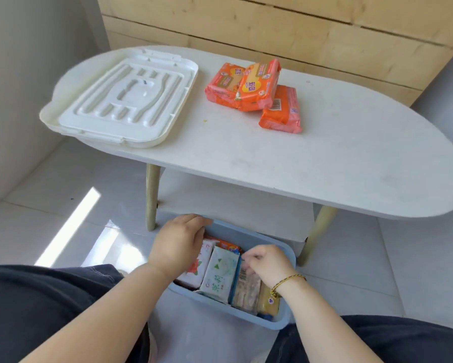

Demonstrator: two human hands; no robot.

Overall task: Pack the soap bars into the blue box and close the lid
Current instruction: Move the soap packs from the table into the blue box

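The white table point(325, 158) holds the white lid point(120, 98) and three orange soap bars point(256, 93). The blue box point(285, 320) sits on the floor, partly full. The left hand point(178, 242) grips its far rim. The right hand point(267, 263) pinches a clear-wrapped bar point(246, 292). Bars look hard, with slippery wrappers; hold their long sides.
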